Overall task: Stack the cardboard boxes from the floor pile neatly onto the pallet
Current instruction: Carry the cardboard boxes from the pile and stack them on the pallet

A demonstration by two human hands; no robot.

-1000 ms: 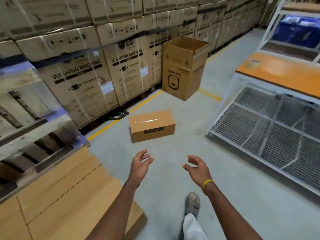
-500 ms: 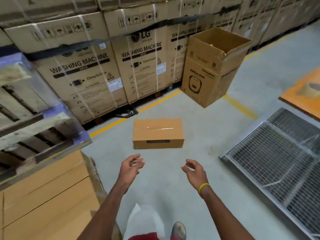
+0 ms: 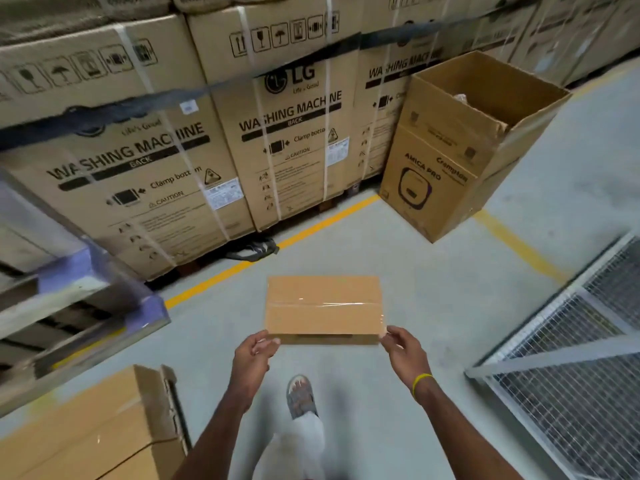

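At 6 o'clock one sandalled foot (image 3: 300, 396) stands on the grey floor (image 3: 433, 306), between two bare forearms. The left hand (image 3: 255, 353) and the right hand (image 3: 403, 348), which wears one yellow wristband (image 3: 421, 382), reach to the two near corners of the single small taped cardboard box (image 3: 323, 306). On each hand the fingers are loosely bent and held apart from the thumb, with the tips at the box's near edge. I cannot tell whether they touch it. The box lies flat on the floor at 12 o'clock, square to the person, with bare floor on all four sides. At 7 o'clock sits one large closed carton (image 3: 97, 431), its corner well apart from the left hand. At 4 o'clock the corner of one wire-mesh rack (image 3: 571, 375) juts in, leaving a floor lane between itself and the box. At 9 o'clock the edge of a stack of wooden pallets (image 3: 86, 306) overhangs. Beyond the box run two stretches of yellow floor line (image 3: 277, 244). One open-topped Crompton carton (image 3: 460, 150) stands at 2 o'clock. Three strapped LG washing machine cartons (image 3: 287, 126) line the back from 10 to 1 o'clock, with more stacked above.
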